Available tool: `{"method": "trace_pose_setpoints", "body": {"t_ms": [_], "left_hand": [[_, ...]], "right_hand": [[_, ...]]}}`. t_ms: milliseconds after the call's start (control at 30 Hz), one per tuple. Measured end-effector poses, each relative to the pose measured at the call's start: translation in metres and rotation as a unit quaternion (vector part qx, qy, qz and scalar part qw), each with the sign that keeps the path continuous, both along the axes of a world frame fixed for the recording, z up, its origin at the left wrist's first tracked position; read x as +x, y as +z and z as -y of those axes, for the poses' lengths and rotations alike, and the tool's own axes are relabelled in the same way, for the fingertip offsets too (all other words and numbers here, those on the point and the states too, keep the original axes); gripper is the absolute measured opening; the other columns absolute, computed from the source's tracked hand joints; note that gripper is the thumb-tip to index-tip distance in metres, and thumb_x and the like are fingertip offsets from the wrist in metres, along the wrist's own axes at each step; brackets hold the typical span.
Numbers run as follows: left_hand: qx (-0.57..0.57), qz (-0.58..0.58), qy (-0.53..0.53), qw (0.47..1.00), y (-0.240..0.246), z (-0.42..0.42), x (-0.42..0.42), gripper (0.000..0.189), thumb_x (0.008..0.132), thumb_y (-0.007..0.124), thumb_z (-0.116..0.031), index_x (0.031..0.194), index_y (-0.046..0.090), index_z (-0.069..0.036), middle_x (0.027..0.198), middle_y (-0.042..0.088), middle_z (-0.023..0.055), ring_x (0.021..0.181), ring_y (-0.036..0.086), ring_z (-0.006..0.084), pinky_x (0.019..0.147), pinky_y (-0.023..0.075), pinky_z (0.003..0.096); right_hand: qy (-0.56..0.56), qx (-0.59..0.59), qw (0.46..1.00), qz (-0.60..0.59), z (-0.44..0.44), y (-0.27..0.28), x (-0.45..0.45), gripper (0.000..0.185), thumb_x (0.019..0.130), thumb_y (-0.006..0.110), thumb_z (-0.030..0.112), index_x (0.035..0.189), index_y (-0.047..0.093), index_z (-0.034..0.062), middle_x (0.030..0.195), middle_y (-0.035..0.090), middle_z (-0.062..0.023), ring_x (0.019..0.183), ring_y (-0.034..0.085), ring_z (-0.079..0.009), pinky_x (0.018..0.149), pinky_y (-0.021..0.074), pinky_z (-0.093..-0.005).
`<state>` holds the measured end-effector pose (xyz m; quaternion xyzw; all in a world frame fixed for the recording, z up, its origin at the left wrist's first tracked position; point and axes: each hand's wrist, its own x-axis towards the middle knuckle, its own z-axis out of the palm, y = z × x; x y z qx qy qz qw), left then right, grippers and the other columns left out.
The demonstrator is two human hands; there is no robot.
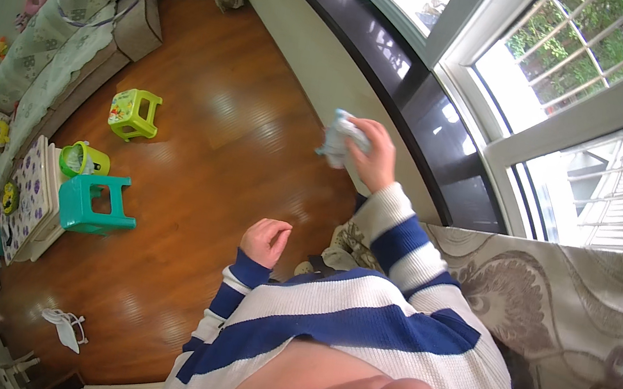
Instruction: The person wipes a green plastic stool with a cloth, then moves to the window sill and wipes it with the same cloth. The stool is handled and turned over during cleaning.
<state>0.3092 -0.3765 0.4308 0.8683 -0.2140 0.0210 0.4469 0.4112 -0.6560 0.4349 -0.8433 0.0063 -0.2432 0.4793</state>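
My right hand [376, 154] grips a crumpled light blue and white cloth [340, 139] beside the window wall, a little out from the dark windowsill [393, 65]. Part of the cloth is hidden by the fingers. Nearer my body, my left hand [265, 241] hangs over the wooden floor, its fingers loosely curled; nothing shows in it, though the palm is turned out of sight. Past the sill stands a white-framed window [588, 112] with metal bars outside.
A patterned curtain [538, 291] hangs close at my right. On the floor [208, 176] stand a green stool [143, 115], a teal stool [89, 212] and a yellow-green bucket [99, 158], near a low table [34, 189] and a sofa [90, 68]. A white object [66, 329] lies at lower left.
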Motion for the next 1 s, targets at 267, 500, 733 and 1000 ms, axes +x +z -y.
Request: {"method": "trace_pose_setpoints", "body": {"t_ms": [267, 500, 733, 1000], "left_hand": [[-0.041, -0.040, 0.064, 0.996, -0.008, 0.014, 0.031, 0.007, 0.088, 0.068, -0.007, 0.093, 0.070, -0.003, 0.090, 0.071, 0.0132, 0.084, 0.068, 0.0299, 0.075, 0.0542, 0.0352], [-0.077, -0.063, 0.070, 0.993, 0.004, 0.065, 0.055, 0.008, 0.088, 0.068, -0.006, 0.096, 0.070, -0.003, 0.092, 0.070, 0.0129, 0.085, 0.069, 0.0287, 0.076, 0.0545, 0.0342], [-0.070, -0.032, -0.008, 0.997, 0.033, 0.113, 0.089, 0.026, 0.087, 0.068, 0.000, 0.113, 0.066, -0.001, 0.103, 0.068, 0.0127, 0.088, 0.069, 0.0233, 0.080, 0.0550, 0.0297], [-0.055, -0.029, -0.021, 0.998, 0.014, 0.089, 0.126, 0.023, 0.086, 0.069, -0.002, 0.109, 0.068, -0.001, 0.101, 0.068, 0.0119, 0.085, 0.068, 0.0228, 0.076, 0.0544, 0.0299]], "right_hand": [[-0.309, -0.250, 0.916, -0.051, 0.144, 0.022, -0.011, 0.046, 0.084, 0.077, 0.027, 0.126, 0.064, 0.0149, 0.131, 0.059, -0.0154, 0.118, 0.058, -0.0349, 0.099, 0.0448, -0.0465], [-0.076, -0.274, 0.958, -0.026, 0.086, 0.012, 0.072, 0.037, 0.082, 0.075, 0.020, 0.118, 0.069, 0.0228, 0.129, 0.062, -0.0078, 0.115, 0.056, -0.0325, 0.095, 0.0462, -0.0450], [0.098, 0.055, 0.990, 0.083, 0.067, 0.027, 0.081, 0.035, 0.079, 0.073, -0.004, 0.113, 0.070, 0.0027, 0.118, 0.067, -0.0119, 0.115, 0.063, -0.0255, 0.101, 0.0467, -0.0355], [-0.213, -0.235, 0.948, -0.022, 0.142, 0.014, 0.090, 0.034, 0.082, 0.075, 0.017, 0.116, 0.070, 0.0147, 0.125, 0.063, -0.0124, 0.113, 0.060, -0.0352, 0.095, 0.0496, -0.0441]]}}
